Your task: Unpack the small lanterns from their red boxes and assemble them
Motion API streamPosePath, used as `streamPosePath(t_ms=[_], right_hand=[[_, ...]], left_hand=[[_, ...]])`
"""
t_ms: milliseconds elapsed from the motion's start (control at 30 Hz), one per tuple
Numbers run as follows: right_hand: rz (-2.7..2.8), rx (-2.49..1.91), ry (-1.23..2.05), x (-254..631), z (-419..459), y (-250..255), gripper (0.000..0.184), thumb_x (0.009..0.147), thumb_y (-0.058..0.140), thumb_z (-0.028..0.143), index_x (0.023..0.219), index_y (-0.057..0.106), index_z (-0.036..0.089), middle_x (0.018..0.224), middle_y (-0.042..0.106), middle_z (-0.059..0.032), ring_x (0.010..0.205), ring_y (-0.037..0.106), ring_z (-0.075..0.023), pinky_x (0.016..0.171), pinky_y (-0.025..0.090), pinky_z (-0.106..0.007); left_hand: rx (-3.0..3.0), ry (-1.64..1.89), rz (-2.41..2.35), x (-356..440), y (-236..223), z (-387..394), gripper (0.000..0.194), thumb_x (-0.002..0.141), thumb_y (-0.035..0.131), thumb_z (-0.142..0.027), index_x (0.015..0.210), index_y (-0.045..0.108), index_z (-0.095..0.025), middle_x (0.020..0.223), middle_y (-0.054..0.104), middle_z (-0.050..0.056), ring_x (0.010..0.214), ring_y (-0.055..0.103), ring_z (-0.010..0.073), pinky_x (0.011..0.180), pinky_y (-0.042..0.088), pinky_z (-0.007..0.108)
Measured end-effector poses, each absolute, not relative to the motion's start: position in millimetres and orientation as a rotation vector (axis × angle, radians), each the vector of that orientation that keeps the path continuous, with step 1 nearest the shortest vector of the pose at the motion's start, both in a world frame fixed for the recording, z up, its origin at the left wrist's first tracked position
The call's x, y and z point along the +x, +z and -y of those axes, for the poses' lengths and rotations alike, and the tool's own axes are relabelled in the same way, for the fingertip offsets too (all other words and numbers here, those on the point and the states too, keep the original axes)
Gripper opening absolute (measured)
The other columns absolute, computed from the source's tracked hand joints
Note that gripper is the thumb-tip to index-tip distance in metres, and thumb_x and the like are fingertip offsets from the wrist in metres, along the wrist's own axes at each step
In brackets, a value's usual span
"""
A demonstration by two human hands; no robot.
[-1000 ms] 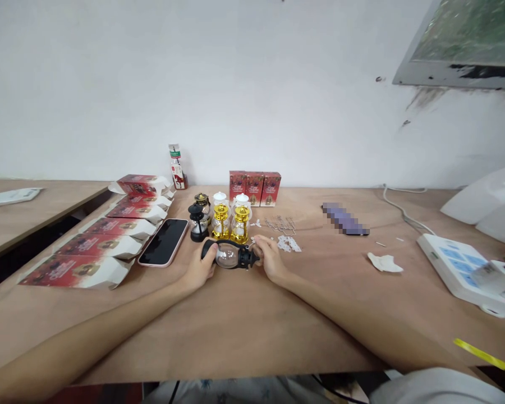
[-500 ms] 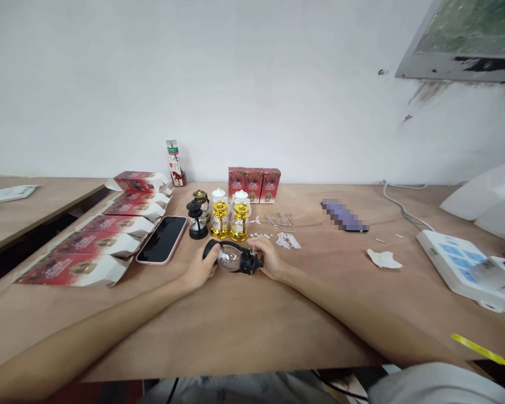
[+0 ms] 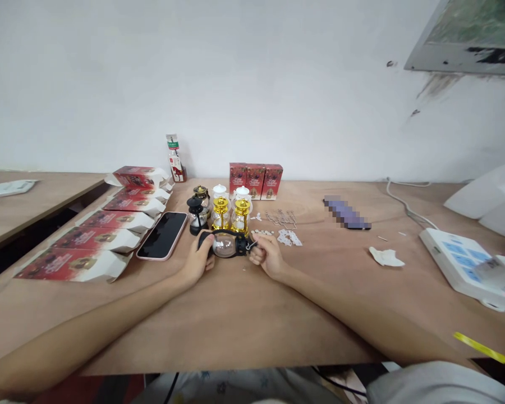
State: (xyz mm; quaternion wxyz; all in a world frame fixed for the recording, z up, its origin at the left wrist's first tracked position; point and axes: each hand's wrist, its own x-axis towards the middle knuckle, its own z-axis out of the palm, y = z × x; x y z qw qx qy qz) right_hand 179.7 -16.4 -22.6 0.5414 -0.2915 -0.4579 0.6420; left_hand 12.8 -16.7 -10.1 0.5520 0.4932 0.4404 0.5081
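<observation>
My left hand [image 3: 201, 259] is closed round the base of a small black lantern [image 3: 225, 246] with a clear bulb, tipped on its side above the table. The lantern's cap points right, toward my right hand [image 3: 269, 256]. My right thumb and fingers pinch a thin metal hook [image 3: 251, 245] at the cap; whether it is fastened to the lantern I cannot tell. Just behind stand another black lantern [image 3: 197, 216], two gold lanterns [image 3: 220, 214], two white-topped ones [image 3: 242, 193] and a dark bronze one [image 3: 201, 193].
Metal wire pieces [image 3: 281, 217] and small white parts [image 3: 289, 238] lie right of the lanterns. A phone [image 3: 163, 235] and several opened red boxes [image 3: 71, 264] are at left. Red boxes [image 3: 255, 180] stand by the wall. A power strip [image 3: 467, 269] and torn paper [image 3: 386, 257] are at right.
The lantern has moved slightly up in view and turned a little. My right hand has drawn back from the cap, and the metal hook now shows more clearly between its fingers.
</observation>
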Motion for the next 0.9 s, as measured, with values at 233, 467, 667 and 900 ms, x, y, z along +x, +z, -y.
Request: streamPosePath(t_ms=[233,467,667,900], right_hand=[[1.128,-0.810,0.807,211,-11,-14,0.052,0.077,0.048,0.064,0.055,0.023,0.023,0.048,0.019,0.0088,0.041,0.018,-0.0074,0.040,0.019,-0.022],[1.611,-1.551,-0.132,287,-59,-18,0.041,0.092,0.024,0.046,0.062,0.038,0.022,0.061,0.049,-0.0014,0.062,0.046,-0.0163,0.060,0.034,-0.029],[1.734,-1.666,-0.244,289,-71,-32,0.036,0.091,0.033,0.034,0.064,0.052,0.019,0.074,0.061,-0.0105,0.076,0.052,-0.0223,0.073,0.036,-0.034],[1.815,-1.693,-0.366,280,-64,-30,0.034,0.091,0.033,0.027,0.078,0.062,0.014,0.089,0.065,-0.0155,0.087,0.051,-0.0267,0.081,0.033,-0.038]], left_hand=[[1.090,1.332,-0.945,11,-10,16,0.037,0.065,0.059,-0.048,0.076,0.039,-0.020,0.048,0.038,-0.011,0.029,0.028,0.0025,0.029,0.020,0.014],[1.166,1.289,-0.893,11,-14,16,0.038,0.066,0.061,-0.047,0.086,0.042,-0.021,0.046,0.038,-0.012,0.030,0.031,0.0044,0.029,0.024,0.014],[1.249,1.287,-0.852,9,-14,19,0.035,0.070,0.061,-0.047,0.086,0.042,-0.022,0.050,0.037,-0.012,0.032,0.030,0.0034,0.031,0.025,0.014],[1.761,1.498,-0.950,2,-5,30,0.040,0.064,0.070,-0.038,0.093,0.050,-0.019,0.082,0.057,0.001,0.073,0.057,0.0141,0.064,0.047,0.026]])
